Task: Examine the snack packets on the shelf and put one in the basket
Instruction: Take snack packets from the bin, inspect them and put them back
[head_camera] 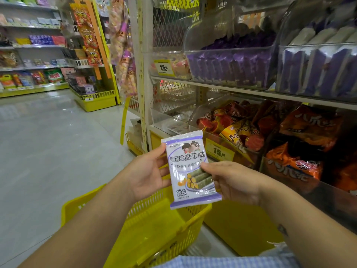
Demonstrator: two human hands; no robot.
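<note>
I hold a white and purple snack packet [190, 171] upright in front of me, its printed face toward the camera. My left hand [147, 176] grips its left edge with the fingers behind and the thumb in front. My right hand [234, 181] pinches its right edge, thumb on the front. Below the packet hangs a yellow plastic basket [135, 225], and nothing shows inside it. The shelf [251, 89] on the right carries clear bins of purple packets [228, 64] like the one I hold.
Lower bins hold orange and red snack bags [301, 136], with yellow price tags [219, 150] on the front. Other yellow racks [96, 101] with hanging snacks stand across the grey tiled aisle [48, 142] on the left.
</note>
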